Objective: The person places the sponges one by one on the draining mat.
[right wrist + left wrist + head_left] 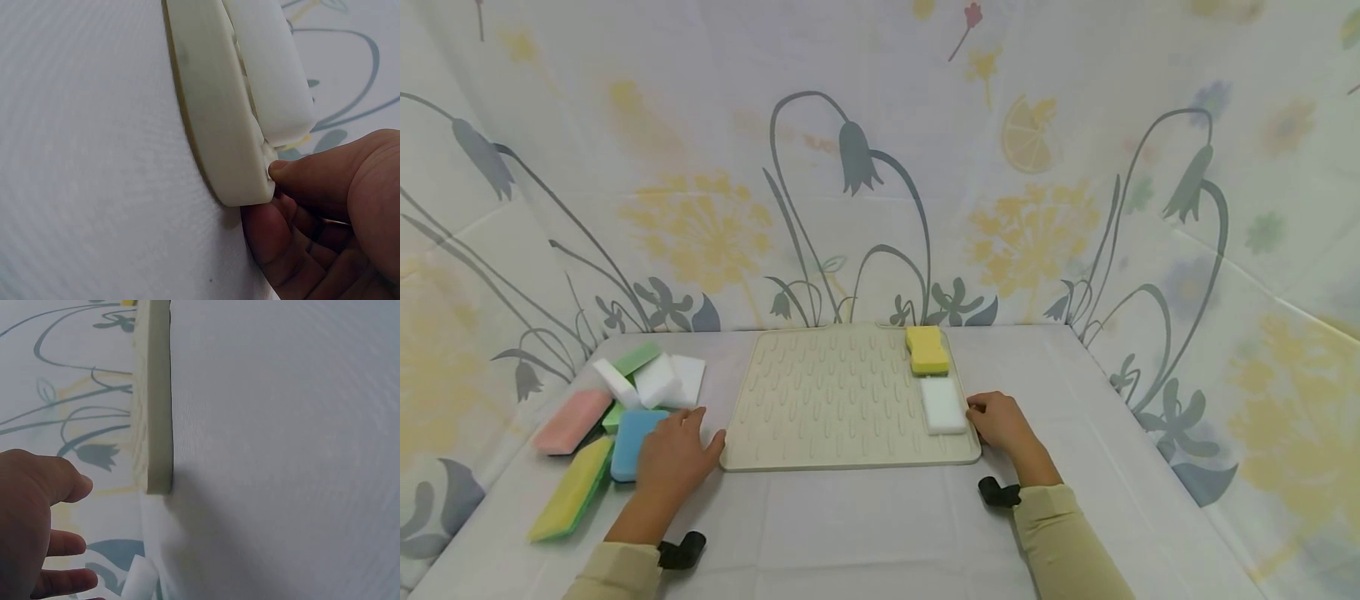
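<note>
A beige mat (827, 400) with rows of raised ridges lies on the table. My right hand (1002, 423) pinches its right edge, thumb on top and fingers curled at the side and below, as the right wrist view shows on the mat (215, 106). On the mat's right side sit a yellow sponge (927, 350) and, nearer me, a white sponge block (943, 406). My left hand (673, 454) has its fingers spread beside the blue sponge (631, 446), partly covering it; whether it touches is unclear. In the left wrist view its thumb (69, 480) stands apart from the mat.
Left of the mat lies a loose group: a pink sponge (574, 421), a yellow-green sponge (574, 487), several white blocks (658, 382) and green sponges (637, 358), some overlapping. A flower-patterned curtain (880, 167) rises behind the white-covered table (850, 533).
</note>
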`<state>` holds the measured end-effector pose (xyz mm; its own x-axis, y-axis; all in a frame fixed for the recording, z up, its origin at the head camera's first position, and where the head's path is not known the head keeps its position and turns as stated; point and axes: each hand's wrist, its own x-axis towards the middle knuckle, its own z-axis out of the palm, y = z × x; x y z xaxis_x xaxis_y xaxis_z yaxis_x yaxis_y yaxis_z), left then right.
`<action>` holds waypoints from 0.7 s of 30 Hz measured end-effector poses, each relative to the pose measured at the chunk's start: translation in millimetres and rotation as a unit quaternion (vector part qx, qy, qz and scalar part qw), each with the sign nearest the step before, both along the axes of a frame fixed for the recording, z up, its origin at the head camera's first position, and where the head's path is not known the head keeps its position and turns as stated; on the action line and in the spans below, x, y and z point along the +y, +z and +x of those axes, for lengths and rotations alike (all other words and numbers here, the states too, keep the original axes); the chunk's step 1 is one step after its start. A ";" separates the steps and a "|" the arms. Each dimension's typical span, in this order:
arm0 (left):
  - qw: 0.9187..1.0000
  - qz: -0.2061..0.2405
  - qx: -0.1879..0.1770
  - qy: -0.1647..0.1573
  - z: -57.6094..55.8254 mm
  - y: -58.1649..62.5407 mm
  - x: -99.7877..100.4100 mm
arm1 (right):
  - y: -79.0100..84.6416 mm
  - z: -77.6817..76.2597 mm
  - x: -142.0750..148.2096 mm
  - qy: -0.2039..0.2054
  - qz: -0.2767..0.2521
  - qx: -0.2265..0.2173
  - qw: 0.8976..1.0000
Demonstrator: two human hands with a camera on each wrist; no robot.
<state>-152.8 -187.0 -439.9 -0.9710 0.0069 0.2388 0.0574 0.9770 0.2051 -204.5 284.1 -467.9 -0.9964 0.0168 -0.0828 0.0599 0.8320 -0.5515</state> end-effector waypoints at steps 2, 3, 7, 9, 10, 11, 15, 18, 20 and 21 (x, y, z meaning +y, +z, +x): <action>1.000 -0.010 0.007 0.006 1.4 0.5 -4.0 | 0.7 0.3 -0.2 0.000 -0.002 -0.001 1.000; 1.000 -0.015 0.012 0.008 2.0 0.9 -5.9 | 0.8 0.4 0.0 0.001 -0.002 -0.001 1.000; 0.999 -0.034 0.036 0.013 3.2 0.4 -13.2 | 1.0 1.2 0.0 0.005 -0.002 0.004 1.000; 0.998 -0.038 0.045 0.015 3.2 0.0 -16.4 | 0.7 1.3 0.0 0.005 -0.006 0.004 1.000; 0.998 -0.039 0.051 0.016 3.3 -0.1 -18.0 | 1.2 1.6 -0.3 0.003 -0.010 0.001 1.000; 0.998 -0.041 0.054 0.017 3.7 -0.4 -19.6 | 1.2 1.6 -0.3 0.004 -0.010 0.001 1.000; 0.998 -0.036 0.054 0.025 6.4 0.6 -25.5 | 2.2 2.2 -0.9 0.006 -0.013 0.002 1.000; 0.999 -0.033 0.031 0.031 9.7 3.3 -28.1 | 2.8 2.4 -0.7 0.007 -0.008 0.007 1.000; 0.999 -0.030 0.008 0.034 11.7 5.5 -29.2 | 2.8 2.5 -0.6 0.009 -0.006 0.009 1.000; 0.999 -0.032 -0.002 0.034 12.8 6.4 -29.4 | 2.7 2.4 -0.2 0.010 -0.003 0.012 1.000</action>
